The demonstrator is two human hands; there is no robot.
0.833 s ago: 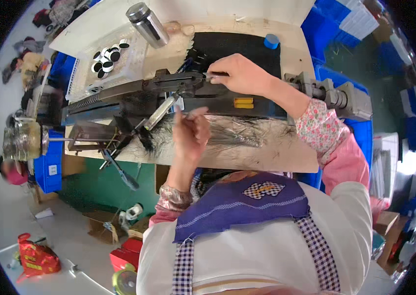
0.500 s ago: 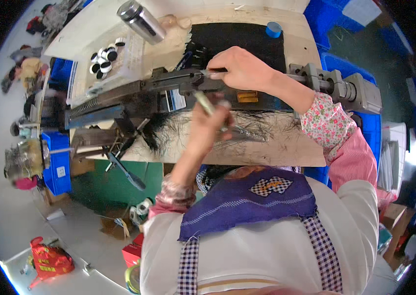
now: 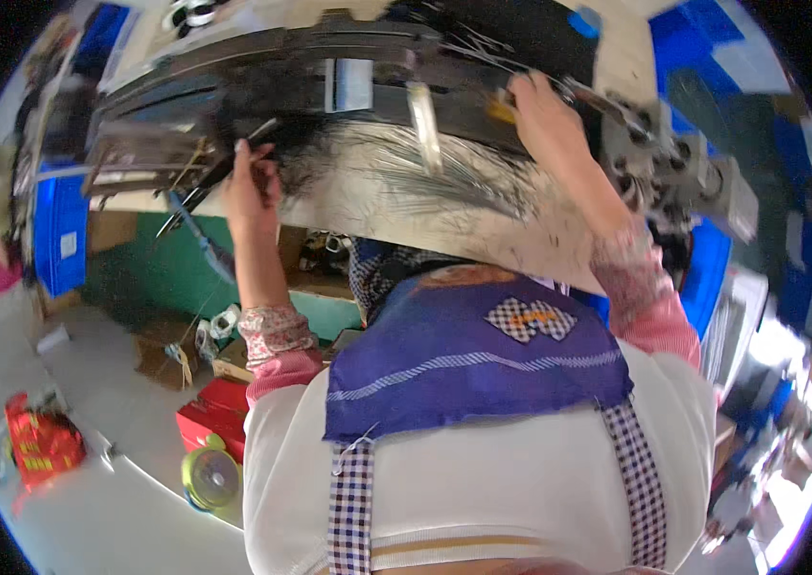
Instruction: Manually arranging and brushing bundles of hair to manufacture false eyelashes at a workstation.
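Note:
My left hand (image 3: 255,187) is at the left front of the dark metal bench device (image 3: 281,57), its fingers curled beside a short metal rod (image 3: 260,130). Blur hides whether they grip the rod. My right hand (image 3: 550,120) is over the device's right part, thumb and fingertips drawn together near a yellow block (image 3: 499,107). Anything between those fingertips is too small to make out. Between my hands, a pale, slim stick-like tool (image 3: 423,126) rests across the device's front edge, touched by neither hand. Thin dark strands (image 3: 444,177) lie scattered below it on the wooden tabletop (image 3: 368,216).
A blue-handled lever (image 3: 203,240) hangs off the table's left front. Grey metal blocks (image 3: 674,158) sit at the device's right end. At the back lie a black mat (image 3: 521,24) and a blue round cap (image 3: 583,21). A blue bin (image 3: 61,235) stands left.
My left hand has let go of the pale tool and moved left to the rod. My right hand has shifted right along the device. The whole view has tilted downward.

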